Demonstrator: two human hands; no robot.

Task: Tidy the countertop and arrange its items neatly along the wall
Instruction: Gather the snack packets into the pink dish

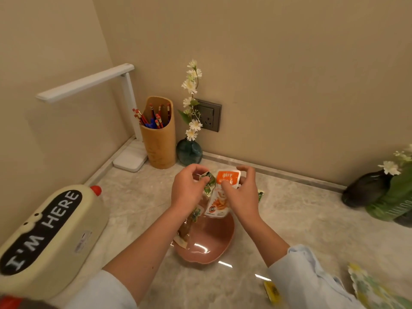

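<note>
Above a pink bowl (214, 239) on the marble countertop (301, 228), both my hands hold snack packets. My left hand (189, 188) pinches a green-printed packet (209, 183) by its top. My right hand (242, 190) pinches an orange-and-white packet (220, 197), which hangs down over the bowl's far rim. A brown packet (186, 228) with a green label leans in the bowl's left side, partly hidden by my left forearm. Another green packet (260, 195) peeks out behind my right wrist.
Along the walls stand a white desk lamp (130, 159), a bamboo pen holder (159, 141) and a teal vase (189, 151) with white flowers below a socket. A cream "I'M HERE" box (49, 235) is left. Dark vases (365, 188) stand right; a yellow packet (273, 291) and patterned cloth (374, 288) lie near.
</note>
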